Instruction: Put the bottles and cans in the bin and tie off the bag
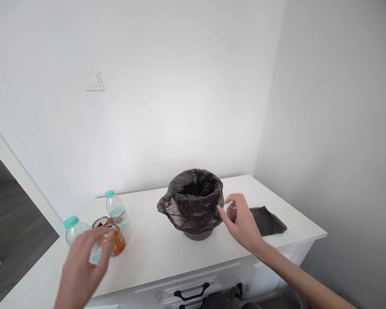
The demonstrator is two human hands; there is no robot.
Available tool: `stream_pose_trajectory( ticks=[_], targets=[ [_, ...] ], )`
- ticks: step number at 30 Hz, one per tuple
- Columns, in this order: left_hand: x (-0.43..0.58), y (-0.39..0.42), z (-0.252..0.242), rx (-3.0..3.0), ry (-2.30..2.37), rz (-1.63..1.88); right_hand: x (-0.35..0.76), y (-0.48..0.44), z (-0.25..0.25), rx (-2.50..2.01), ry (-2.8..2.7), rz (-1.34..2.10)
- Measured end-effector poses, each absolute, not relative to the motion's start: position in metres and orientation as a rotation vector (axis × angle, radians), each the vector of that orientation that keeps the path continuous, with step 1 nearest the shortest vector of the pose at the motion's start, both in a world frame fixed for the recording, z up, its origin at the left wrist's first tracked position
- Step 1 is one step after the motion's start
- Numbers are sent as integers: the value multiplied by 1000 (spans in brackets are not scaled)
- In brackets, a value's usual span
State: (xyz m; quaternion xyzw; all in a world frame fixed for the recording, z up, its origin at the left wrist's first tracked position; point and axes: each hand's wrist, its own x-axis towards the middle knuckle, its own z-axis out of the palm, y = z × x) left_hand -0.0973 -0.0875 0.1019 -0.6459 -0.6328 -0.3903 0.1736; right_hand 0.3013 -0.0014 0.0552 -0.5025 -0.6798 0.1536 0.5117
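Observation:
A small bin [197, 235] stands on the white cabinet top, lined with a black plastic bag [196, 210] folded over its rim and bulging loosely at the left. My right hand [242, 223] is at the bin's right side, fingers bent and apart; whether a fingertip touches the bag I cannot tell. My left hand [85, 264], slightly blurred, hovers in front of an orange drink can [118, 241], thumb and fingers apart with nothing between them. Behind that can is a second can [100, 222]. Two clear bottles with teal caps, a nearer bottle [74, 230] and a farther bottle [116, 207], stand beside the cans.
A folded black plastic bag [267, 221] lies flat on the cabinet top [148, 253], right of the bin. White walls rise behind and to the right, with a switch plate [93, 81]. Drawers with a black handle [192, 292] are below the front edge.

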Motion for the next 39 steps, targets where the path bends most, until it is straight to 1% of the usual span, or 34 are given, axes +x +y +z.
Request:
stream_pose_trajectory(
  ticks=[1, 3, 6, 9, 13, 17, 19, 21, 25, 27, 28, 29, 31, 35, 39],
  targets=[
    [-106, -81, 118, -1743, -1785, -1053, 306, -1, 38, -1239, -1570, 467],
    [-125, -61, 145, -1644, -1775, -916, 311, 3, 3, -1225, -1608, 750],
    [-148, -17, 167, -1693, -1836, -630, 308, 17, -40, -1153, -1712, 1044],
    [-162, 27, 169, -1725, -1959, -350, 299, 30, -68, -1193, -1690, 1042],
    [-171, 57, 159, -1750, -2041, -212, 291, 37, -87, -1255, -1694, 846],
    [-167, 58, 157, -1846, -2074, -218, 293, 38, -89, -1256, -1670, 856],
    [-157, 50, 167, -1902, -2083, -333, 294, 37, -88, -1256, -1654, 852],
    [-136, 38, 189, -1925, -2023, -589, 294, 37, -88, -1256, -1658, 832],
    [-65, 8, 249, -1815, -1761, -1254, 293, 39, -90, -1252, -1668, 822],
    [-25, 0, 273, -1840, -1593, -1486, 293, 40, -92, -1263, -1662, 827],
    [-7, 0, 280, -1911, -1496, -1545, 293, 40, -93, -1267, -1659, 826],
    [9, 2, 283, -2004, -1412, -1559, 293, 41, -93, -1270, -1656, 823],
    [34, 13, 279, -2235, -1310, -1475, 293, 41, -94, -1267, -1649, 815],
    [58, 48, 245, -2654, -1354, -1094, 293, 42, -94, -1254, -1633, 811],
    [60, 80, 212, -2840, -1469, -733, 293, 43, -94, -1240, -1629, 810]
  ],
)
